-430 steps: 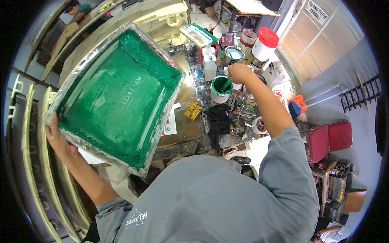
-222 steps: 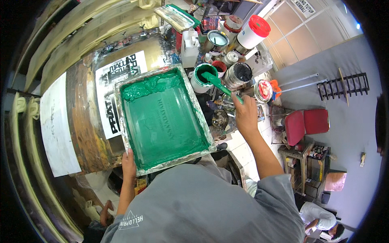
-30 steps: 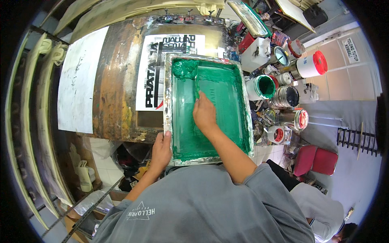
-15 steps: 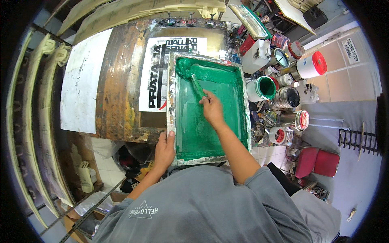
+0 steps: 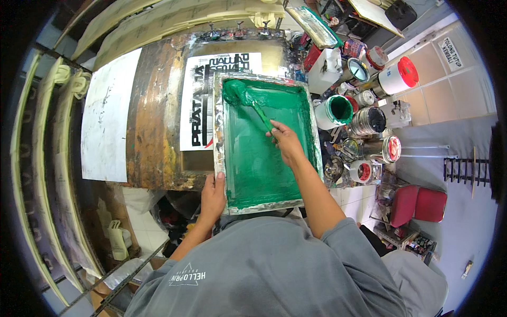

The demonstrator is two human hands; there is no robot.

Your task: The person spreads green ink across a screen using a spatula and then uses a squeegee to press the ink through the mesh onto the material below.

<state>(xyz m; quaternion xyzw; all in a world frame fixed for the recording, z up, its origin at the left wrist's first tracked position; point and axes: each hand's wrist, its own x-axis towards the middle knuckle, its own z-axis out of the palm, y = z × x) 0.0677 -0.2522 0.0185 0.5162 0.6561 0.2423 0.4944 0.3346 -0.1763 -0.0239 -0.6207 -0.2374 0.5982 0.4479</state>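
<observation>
A screen printing frame [image 5: 217,132] lies in front of me, its mesh covered in green ink. My left hand [image 5: 213,196] grips its near left edge, thumb on top and fingers mostly out of sight. Inside the frame, my right hand [image 5: 288,142] is closed round the handle of a green-smeared spatula [image 5: 262,117]. The spatula slants toward the far left corner, its blade end in thick ink beside a heaped lump of green ink [image 5: 233,91]. Partly under the frame's left side is a white printed sheet [image 5: 194,113] with black and red lettering.
A stained wooden table [image 5: 150,111] carries a blank white sheet [image 5: 108,116] at left. Clamps [image 5: 239,30] line its far edge. To the right stand an open green ink tub [image 5: 338,110], a red-lidded bucket [image 5: 400,75] and several cans. Racks [image 5: 68,174] stand at far left.
My right hand has shifted rightward across the frame with the spatula. Ink near the blade is spread differently in the far left corner. The whole view has moved slightly; my left hand keeps its grip.
</observation>
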